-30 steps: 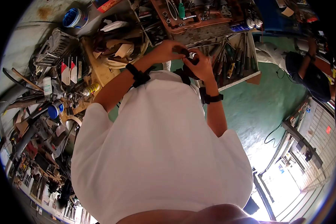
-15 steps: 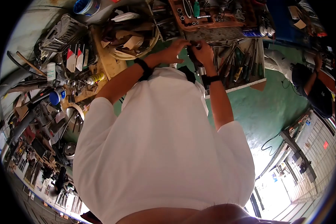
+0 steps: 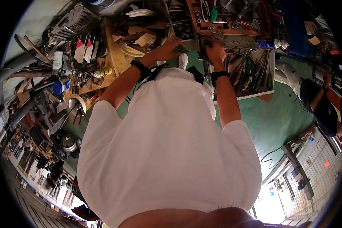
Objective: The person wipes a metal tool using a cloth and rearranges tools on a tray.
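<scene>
My left hand point(image 3: 171, 48) is above the gap between the yellow bench and the tool drawer. Its fingers are bent together around something small; a thin, dark sliver shows at the fingertips, its kind unclear. My right hand point(image 3: 216, 51) is over the left end of the drawer point(image 3: 250, 95), just below the worn bench edge point(image 3: 235, 41). Its fingers curl down around something dark that I cannot make out. Several screwdrivers point(image 3: 247, 81) with long shafts lie in the drawer to the right of that hand.
An orange socket-set case point(image 3: 203, 23) lies on the bench ahead. Cardboard scraps point(image 3: 145, 39) fill a round container at the left. On the yellow bench point(image 3: 109, 62) stands a yellow spray can point(image 3: 102, 72). Another person point(image 3: 318, 95) is at the far right.
My hands, close together before, are now apart: the left moved left, the right slightly right. The bench and drawer appear lower and further right in view.
</scene>
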A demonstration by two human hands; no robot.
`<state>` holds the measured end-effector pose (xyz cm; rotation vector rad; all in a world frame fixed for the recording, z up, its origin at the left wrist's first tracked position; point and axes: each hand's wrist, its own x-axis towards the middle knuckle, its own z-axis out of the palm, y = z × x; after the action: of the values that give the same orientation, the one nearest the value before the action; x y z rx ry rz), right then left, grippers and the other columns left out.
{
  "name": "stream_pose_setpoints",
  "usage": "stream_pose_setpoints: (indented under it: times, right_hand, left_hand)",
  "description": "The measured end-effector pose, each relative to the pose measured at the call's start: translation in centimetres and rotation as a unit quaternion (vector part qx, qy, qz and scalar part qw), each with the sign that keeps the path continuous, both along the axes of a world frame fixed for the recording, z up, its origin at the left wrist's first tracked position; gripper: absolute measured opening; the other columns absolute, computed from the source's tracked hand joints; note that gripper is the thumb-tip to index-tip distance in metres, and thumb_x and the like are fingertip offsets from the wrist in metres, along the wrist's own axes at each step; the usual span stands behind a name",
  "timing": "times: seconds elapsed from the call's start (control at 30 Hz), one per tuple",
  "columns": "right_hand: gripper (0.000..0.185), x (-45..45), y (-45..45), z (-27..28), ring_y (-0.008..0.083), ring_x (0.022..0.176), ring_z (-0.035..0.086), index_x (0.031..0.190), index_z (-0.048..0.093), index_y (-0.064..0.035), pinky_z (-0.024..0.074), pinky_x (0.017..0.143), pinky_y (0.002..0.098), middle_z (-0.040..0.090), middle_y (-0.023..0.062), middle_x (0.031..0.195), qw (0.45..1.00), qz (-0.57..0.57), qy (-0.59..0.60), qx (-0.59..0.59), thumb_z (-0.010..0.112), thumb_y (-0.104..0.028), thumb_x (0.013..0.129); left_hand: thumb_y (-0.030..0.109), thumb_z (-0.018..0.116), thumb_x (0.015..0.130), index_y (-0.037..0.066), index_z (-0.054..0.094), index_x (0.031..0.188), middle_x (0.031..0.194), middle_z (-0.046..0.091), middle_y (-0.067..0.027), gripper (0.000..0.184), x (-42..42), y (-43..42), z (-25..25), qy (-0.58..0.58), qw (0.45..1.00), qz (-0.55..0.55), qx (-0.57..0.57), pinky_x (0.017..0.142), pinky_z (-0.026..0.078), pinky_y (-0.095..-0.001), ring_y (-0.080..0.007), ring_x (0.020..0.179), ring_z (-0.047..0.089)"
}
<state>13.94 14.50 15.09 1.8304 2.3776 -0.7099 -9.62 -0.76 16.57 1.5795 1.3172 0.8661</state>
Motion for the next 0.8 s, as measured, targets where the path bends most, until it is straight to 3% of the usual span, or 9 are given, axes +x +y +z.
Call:
stream_pose_setpoints:
  times: [0.13,0.23,0.37,0.43,0.5,0.53,0.67,0.77,0.8]
  right_hand:
    - [0.048,0.2,-0.4,1.5,0.0393,0.096,0.066,0.118,0.063,-0.0153,0.0535,0.08,0.0497,0.069,0.0194,0.103,1.0,-0.013,-0.005,-0.001,0.066,-0.041,0.078]
    - [0.048,0.9,-1.4,3.1,0.0352,0.092,0.068,0.116,0.062,-0.0103,0.0542,0.074,0.0454,0.07,0.0184,0.099,0.996,-0.017,0.079,0.023,0.07,-0.04,0.078]
    - [0.036,1.8,-1.9,2.5,0.0238,0.088,0.068,0.11,0.062,-0.0055,0.052,0.073,0.0352,0.071,0.0129,0.096,0.971,-0.045,0.2,-0.126,0.07,-0.029,0.084]
    - [0.026,1.0,-3.0,4.6,0.0164,0.082,0.065,0.105,0.062,-0.005,0.0489,0.071,0.0295,0.069,0.0101,0.094,0.88,-0.081,0.399,-0.243,0.068,-0.024,0.088]
    - [0.02,-0.5,-4.0,6.2,0.0128,0.083,0.062,0.104,0.063,-0.0043,0.0479,0.07,0.0279,0.068,0.0081,0.095,0.854,-0.085,0.445,-0.255,0.064,-0.019,0.091]
    - [0.014,-1.1,-4.1,6.5,0.0092,0.085,0.059,0.102,0.063,-0.0036,0.0469,0.069,0.0262,0.067,0.006,0.095,0.826,-0.089,0.487,-0.268,0.06,-0.015,0.094]
    - [0.016,-0.9,-2.7,6.6,0.0115,0.089,0.061,0.106,0.063,-0.0043,0.048,0.072,0.0268,0.067,0.0035,0.097,0.836,-0.072,0.485,-0.245,0.058,-0.016,0.096]
    - [0.021,0.2,-1.7,7.4,0.0126,0.091,0.063,0.112,0.062,-0.0045,0.0496,0.077,0.0278,0.067,0.0038,0.099,0.789,-0.146,0.498,-0.329,0.058,-0.016,0.095]
    - [0.023,1.2,-1.1,5.7,0.0162,0.094,0.064,0.114,0.061,-0.0049,0.0503,0.079,0.0301,0.067,0.0063,0.104,0.852,-0.09,0.445,-0.259,0.057,-0.016,0.095]
  left_hand:
    - [0.013,0.07,0.086,0.011,0.055,0.122,0.127,0.045,-0.013,0.039,0.0,0.4,1.0,0.019,1.0,-0.007,-0.01,0.103,0.042,-0.0379,-0.0285,0.122,0.047]
    - [0.022,0.071,0.087,0.01,0.052,0.126,0.124,0.052,-0.0122,0.046,0.8,0.9,3.7,-0.019,0.992,-0.026,-0.119,0.101,0.044,-0.0368,-0.0282,0.115,0.054]
    - [0.037,0.079,0.079,0.011,0.037,0.141,0.13,0.053,-0.0157,0.08,3.3,1.6,5.2,-0.08,0.972,-0.025,-0.219,0.099,0.045,-0.0372,-0.0254,0.116,0.056]
    - [0.04,0.082,0.076,0.012,0.031,0.146,0.133,0.052,-0.0172,0.091,4.4,2.3,4.9,-0.101,0.969,-0.026,-0.226,0.099,0.045,-0.0371,-0.0247,0.119,0.054]
    - [0.041,0.084,0.073,0.012,0.024,0.149,0.134,0.051,-0.0197,0.101,5.0,3.0,5.2,-0.131,0.97,-0.02,-0.203,0.1,0.045,-0.0365,-0.027,0.118,0.055]
    - [0.038,0.085,0.072,0.008,0.032,0.145,0.13,0.055,-0.0185,0.095,5.1,3.2,6.2,-0.138,0.977,-0.003,-0.165,0.098,0.045,-0.036,-0.0279,0.115,0.057]
    - [0.033,0.085,0.071,0.005,0.041,0.137,0.124,0.059,-0.0173,0.084,4.0,4.3,3.9,-0.082,0.986,-0.02,-0.141,0.097,0.047,-0.0364,-0.0263,0.113,0.059]
    - [0.035,0.082,0.071,0.002,0.041,0.134,0.118,0.061,-0.019,0.082,2.3,4.5,2.4,-0.035,0.989,0.09,-0.113,0.091,0.051,-0.04,-0.0297,0.104,0.063]
    - [0.034,0.082,0.071,0.002,0.04,0.133,0.116,0.062,-0.0198,0.081,1.5,4.7,2.4,-0.055,0.976,0.179,-0.111,0.088,0.052,-0.0402,-0.0314,0.101,0.064]
